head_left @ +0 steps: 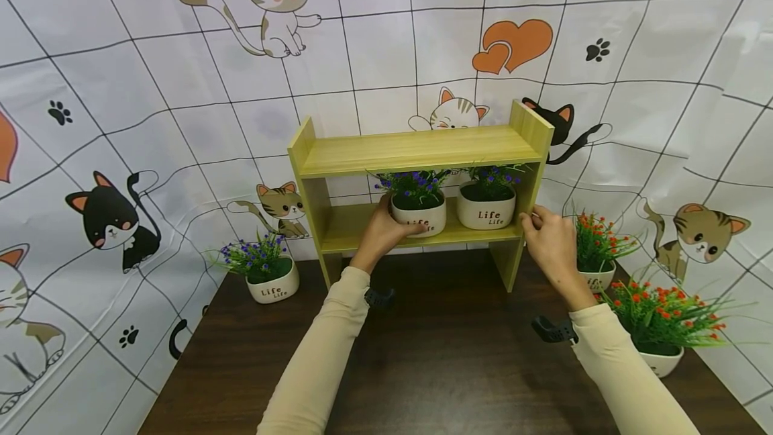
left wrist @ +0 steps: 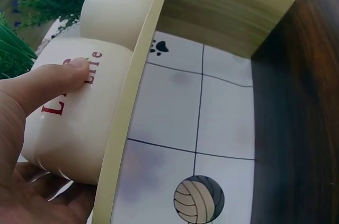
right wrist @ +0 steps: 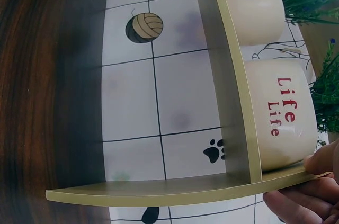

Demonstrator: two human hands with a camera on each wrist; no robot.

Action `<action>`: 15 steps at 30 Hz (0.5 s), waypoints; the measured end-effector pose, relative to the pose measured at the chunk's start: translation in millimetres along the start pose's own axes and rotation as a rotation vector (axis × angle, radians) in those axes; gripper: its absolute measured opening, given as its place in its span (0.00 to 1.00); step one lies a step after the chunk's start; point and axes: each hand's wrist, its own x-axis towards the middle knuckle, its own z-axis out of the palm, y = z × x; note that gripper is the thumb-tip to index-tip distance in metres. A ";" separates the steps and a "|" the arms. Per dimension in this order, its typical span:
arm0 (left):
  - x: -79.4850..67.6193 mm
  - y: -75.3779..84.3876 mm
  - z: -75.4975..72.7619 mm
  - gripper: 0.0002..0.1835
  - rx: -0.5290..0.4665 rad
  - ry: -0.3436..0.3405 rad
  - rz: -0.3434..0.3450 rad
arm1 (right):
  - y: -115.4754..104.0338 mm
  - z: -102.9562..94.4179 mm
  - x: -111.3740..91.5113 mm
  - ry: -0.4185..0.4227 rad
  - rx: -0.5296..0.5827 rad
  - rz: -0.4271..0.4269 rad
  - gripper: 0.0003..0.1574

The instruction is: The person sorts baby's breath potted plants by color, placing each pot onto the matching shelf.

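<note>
A small two-tier wooden shelf (head_left: 417,150) stands on the dark table against the wall. On its lower board sit two white oval pots of purple flowers. My left hand (head_left: 386,230) grips the left pot (head_left: 430,221), thumb across its lettered front and fingers around its side, as the left wrist view shows. The right pot (head_left: 486,212) stands beside it, near the shelf's right side panel. My right hand (head_left: 552,244) pinches the front edge of that side panel (right wrist: 286,181) between thumb and fingers, close to the right pot.
A potted purple plant (head_left: 272,280) stands on the table left of the shelf. Two pots with orange flowers, one behind (head_left: 598,277) and one nearer (head_left: 661,361), stand at the right by my right forearm. A cat-patterned sheet (head_left: 386,52) covers the wall behind.
</note>
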 end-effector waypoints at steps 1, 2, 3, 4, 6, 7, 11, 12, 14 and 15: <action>1.0 -0.1 0.2 0.59 0.001 -0.001 -0.001 | 0.2 0.1 0.0 0.000 -0.001 0.000 0.12; 1.7 -0.1 0.2 0.59 0.001 -0.002 -0.002 | 0.4 0.4 0.0 -0.001 -0.001 0.000 0.12; 2.4 -0.2 0.2 0.59 0.001 -0.004 -0.004 | 0.7 0.7 -0.1 -0.002 -0.002 0.000 0.12; 2.8 0.0 0.3 0.59 -0.001 -0.006 -0.006 | 1.0 1.0 -0.1 -0.003 -0.003 0.000 0.13; 3.9 0.2 0.5 0.59 -0.004 -0.011 -0.012 | 1.5 1.5 -0.3 -0.005 -0.004 -0.003 0.13; 4.3 0.4 0.5 0.59 -0.005 -0.012 -0.015 | 1.7 1.6 -0.5 -0.005 -0.004 -0.004 0.13; 6.4 1.0 1.7 0.59 -0.012 -0.024 -0.017 | 1.7 1.4 -0.6 -0.002 -0.006 -0.008 0.13; 6.9 1.1 2.0 0.59 -0.013 -0.025 -0.017 | 1.7 1.4 -0.4 0.000 -0.006 -0.010 0.12; 7.7 1.2 2.9 0.59 -0.011 -0.028 -0.017 | 1.4 1.1 -0.2 0.004 -0.007 -0.012 0.12; 8.2 1.1 3.3 0.59 -0.010 -0.028 -0.017 | 1.4 0.9 -0.1 0.006 -0.007 -0.014 0.12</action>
